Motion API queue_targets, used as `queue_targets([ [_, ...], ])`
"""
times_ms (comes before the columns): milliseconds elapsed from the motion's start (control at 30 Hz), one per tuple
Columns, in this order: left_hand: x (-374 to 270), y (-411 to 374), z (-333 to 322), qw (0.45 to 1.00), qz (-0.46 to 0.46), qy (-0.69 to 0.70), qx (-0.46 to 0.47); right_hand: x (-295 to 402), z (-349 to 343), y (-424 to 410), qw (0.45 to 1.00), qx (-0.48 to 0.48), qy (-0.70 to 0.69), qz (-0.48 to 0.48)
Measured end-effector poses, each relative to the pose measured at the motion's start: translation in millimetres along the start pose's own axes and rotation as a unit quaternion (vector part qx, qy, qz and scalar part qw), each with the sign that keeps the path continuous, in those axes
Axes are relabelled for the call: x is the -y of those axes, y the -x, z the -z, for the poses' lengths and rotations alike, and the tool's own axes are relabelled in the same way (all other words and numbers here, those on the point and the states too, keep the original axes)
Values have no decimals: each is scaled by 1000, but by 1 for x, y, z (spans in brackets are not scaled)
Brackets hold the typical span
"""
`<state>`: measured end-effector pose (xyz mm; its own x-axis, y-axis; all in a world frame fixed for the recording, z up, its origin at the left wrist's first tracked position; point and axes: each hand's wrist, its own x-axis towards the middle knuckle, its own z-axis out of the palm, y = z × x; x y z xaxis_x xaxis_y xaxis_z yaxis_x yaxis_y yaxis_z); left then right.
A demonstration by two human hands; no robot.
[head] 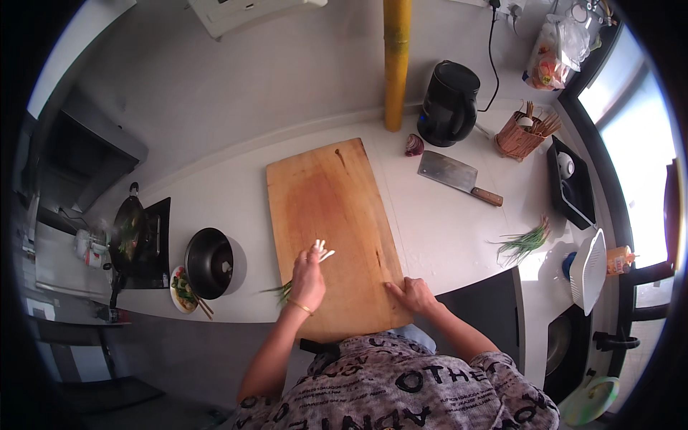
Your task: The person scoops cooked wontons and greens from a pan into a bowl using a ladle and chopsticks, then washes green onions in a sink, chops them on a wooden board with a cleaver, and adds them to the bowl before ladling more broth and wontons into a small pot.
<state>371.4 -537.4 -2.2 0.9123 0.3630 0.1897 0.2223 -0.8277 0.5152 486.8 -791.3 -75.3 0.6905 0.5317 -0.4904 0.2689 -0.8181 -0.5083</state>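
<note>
My left hand (309, 279) is closed around a bunch of scallions (322, 251) above the left part of a wooden cutting board (333, 199). Their white ends poke out past my fingers, and the green tops trail out behind, over the board's left edge. At the board's near right edge, my right hand (416, 294) grips the wood, thumb on top; its other fingers are partly hidden. A cleaver (449, 171) with a wooden handle lies flat to the right of the board, beside a piece of red onion (414, 145). More scallions (524, 242) lie on the counter farther right.
A black pot (209, 263) and a plate of food (183, 290) with chopsticks stand left, near a wok (128, 231) on the stove. Behind are a black kettle (449, 105), a yellow pipe (398, 64) and a chopstick basket (521, 134). A black tray (572, 183) and white colander (587, 274) stand right.
</note>
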Motion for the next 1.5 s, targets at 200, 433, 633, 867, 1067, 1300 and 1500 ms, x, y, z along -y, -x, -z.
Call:
queue_targets([
  [200,-12,5,-71,982,50,-148,108,11,29,-9,991,124,-7,47],
  [433,2,18,-84,988,25,-143,46,8,36,-21,972,224,21,74],
  [633,-7,29,-75,998,41,-38,-34,-61,117,-79,994,-35,14,100],
  [867,5,33,-72,993,94,26,-64,-159,214,-159,939,-197,277,60],
  [1067,10,46,-75,990,120,60,-42,-119,219,-130,951,-158,234,125],
  [1300,5,66,-46,991,114,13,-66,-27,184,-35,965,-151,-169,134],
  [1500,28,90,-39,992,85,41,-78,41,96,38,964,6,-101,246],
])
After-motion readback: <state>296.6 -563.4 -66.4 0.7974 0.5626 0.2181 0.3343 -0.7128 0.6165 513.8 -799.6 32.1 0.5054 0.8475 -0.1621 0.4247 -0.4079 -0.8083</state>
